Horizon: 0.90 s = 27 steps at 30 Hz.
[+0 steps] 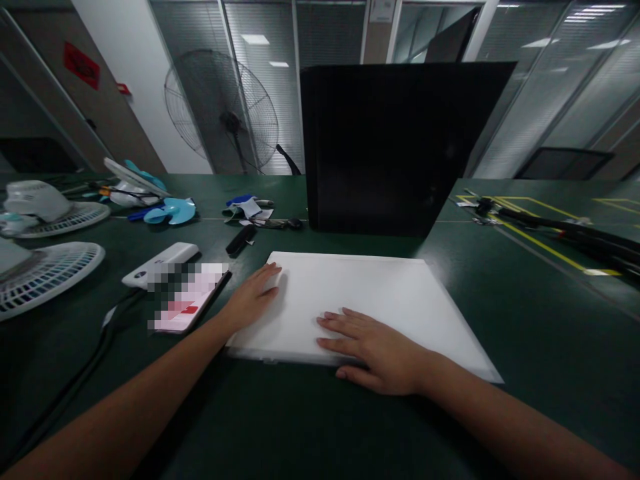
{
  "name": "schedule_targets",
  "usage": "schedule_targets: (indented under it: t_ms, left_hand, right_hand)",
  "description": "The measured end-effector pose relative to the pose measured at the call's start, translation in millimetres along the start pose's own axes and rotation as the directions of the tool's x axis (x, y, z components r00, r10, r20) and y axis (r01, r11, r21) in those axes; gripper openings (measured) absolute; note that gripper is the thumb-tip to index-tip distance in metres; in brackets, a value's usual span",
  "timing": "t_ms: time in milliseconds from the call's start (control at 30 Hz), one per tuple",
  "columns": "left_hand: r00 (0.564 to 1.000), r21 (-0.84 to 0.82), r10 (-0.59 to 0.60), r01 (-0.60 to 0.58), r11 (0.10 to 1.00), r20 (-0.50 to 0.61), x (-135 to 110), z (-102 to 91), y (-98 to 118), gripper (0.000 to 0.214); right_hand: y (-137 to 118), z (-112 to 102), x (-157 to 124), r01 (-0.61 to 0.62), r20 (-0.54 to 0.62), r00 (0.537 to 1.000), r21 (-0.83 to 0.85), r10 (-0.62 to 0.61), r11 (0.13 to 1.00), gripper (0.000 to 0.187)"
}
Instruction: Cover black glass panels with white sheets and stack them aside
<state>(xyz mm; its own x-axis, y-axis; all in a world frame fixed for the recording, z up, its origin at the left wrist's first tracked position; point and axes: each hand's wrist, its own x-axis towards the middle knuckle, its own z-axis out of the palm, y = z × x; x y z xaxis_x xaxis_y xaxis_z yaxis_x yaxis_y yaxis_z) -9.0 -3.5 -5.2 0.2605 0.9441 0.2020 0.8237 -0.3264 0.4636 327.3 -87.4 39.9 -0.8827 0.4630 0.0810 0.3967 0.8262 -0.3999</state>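
Note:
A flat white rectangular panel or shallow box (395, 287) lies on the dark green table in front of me. My left hand (253, 297) rests on its left edge, with the fingers stretched out and the thumb apart. Near the front edge, my right hand (373, 350) lies palm down with spread fingers on the white surface. Neither hand grips anything. Just left of my left hand is a phone (193, 300) with a lit, partly blurred screen. What the white thing holds, if anything, cannot be seen.
A large black panel (395, 147) stands upright behind the white one. Fan parts, including a white grille (55, 273) and blue blades (173, 211), lie at left. A white power strip (163, 263) trails a cable. Black tripod-like poles (560, 227) lie at right on the green table (280, 427).

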Motion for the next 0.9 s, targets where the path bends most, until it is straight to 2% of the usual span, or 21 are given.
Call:
schedule_targets:
  t_ms: [167,333,533,633,767,900]
  left_hand:
    - [1.000,0.020,0.016,-0.017,1.000,0.021,-1.0,-2.0,4.0,0.055]
    - [0.998,0.052,0.040,-0.042,0.998,0.043,-0.8,-3.9,6.3,0.051]
    - [0.999,0.051,0.032,-0.034,0.998,0.037,-0.6,-4.8,6.4,0.050]
    - [0.998,0.042,0.028,-0.030,0.999,0.049,-0.5,-6.1,8.1,0.051]
    - [0.998,0.033,0.019,-0.021,0.999,0.059,-0.3,-6.9,9.0,0.052]
    - [0.998,-0.003,-0.006,0.006,1.000,0.056,-0.5,-7.0,8.1,0.054]
  right_hand:
    - [-0.9,-3.0,0.3,-0.065,0.023,0.998,-0.038,0.066,0.997,0.070]
    - [-0.8,-2.0,1.6,-0.149,0.025,0.988,-0.082,0.152,0.985,0.071]
    - [-2.1,-0.7,2.3,-0.156,-0.035,0.988,-0.177,0.152,0.972,0.070]
    - [-1.7,0.7,0.9,-0.114,-0.116,0.989,-0.252,0.087,0.961,0.060]
    - [-3.1,3.6,0.6,0.011,-0.199,0.976,-0.375,-0.093,0.927,0.037]
    - [-10.6,5.1,3.0,0.169,-0.239,0.904,-0.564,-0.355,0.809,0.016]
